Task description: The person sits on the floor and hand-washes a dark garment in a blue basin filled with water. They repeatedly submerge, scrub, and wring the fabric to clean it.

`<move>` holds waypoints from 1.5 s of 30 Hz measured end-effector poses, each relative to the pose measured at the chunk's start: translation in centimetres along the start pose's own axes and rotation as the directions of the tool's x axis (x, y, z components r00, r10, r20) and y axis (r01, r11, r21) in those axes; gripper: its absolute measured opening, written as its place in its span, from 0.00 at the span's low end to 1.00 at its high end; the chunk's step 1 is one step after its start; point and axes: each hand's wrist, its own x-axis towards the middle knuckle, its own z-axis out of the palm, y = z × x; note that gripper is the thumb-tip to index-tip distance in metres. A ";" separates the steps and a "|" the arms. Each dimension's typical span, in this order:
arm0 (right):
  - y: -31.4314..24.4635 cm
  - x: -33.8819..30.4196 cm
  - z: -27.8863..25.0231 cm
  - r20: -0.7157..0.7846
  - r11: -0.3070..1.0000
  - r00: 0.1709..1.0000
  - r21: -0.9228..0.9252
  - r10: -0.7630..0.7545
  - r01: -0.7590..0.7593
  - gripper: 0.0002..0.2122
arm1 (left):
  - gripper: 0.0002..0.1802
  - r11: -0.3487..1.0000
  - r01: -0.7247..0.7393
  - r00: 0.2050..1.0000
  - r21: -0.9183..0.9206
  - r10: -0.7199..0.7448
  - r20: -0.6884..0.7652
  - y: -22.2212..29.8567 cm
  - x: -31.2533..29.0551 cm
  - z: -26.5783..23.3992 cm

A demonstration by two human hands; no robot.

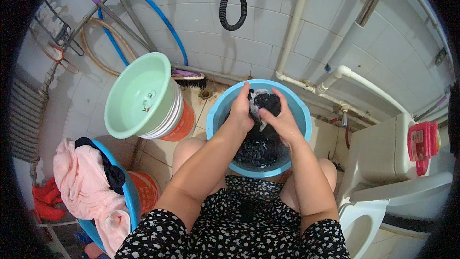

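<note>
Both my left hand (241, 110) and right hand (282, 122) grip a dark wet garment (262, 103) over the blue basin (215, 115), mid-scrub, with pink laundry (86, 182) left of the basin unwashed.

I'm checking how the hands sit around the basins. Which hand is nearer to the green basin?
Left. The left hand grips the dark cloth on the blue basin's side facing the green basin. The right hand is farther right, beyond the cloth.
</note>
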 end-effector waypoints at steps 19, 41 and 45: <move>-2.9 0.1 -9.8 -0.296 0.644 0.942 0.692 -0.159 0.327 0.09 | 0.25 0.008 -0.426 0.894 0.905 -0.147 0.423 4.0 -4.1 0.7; 0.0 -2.0 4.7 0.138 0.392 0.624 -0.669 -0.769 0.631 0.08 | 0.20 0.982 0.134 0.853 -0.132 -0.047 0.519 -1.6 1.3 -3.1; 0.2 2.3 1.5 -0.273 0.598 0.677 -0.742 -0.683 0.304 0.06 | 0.15 0.989 -0.142 0.987 -0.037 0.144 0.067 -3.6 -1.9 0.6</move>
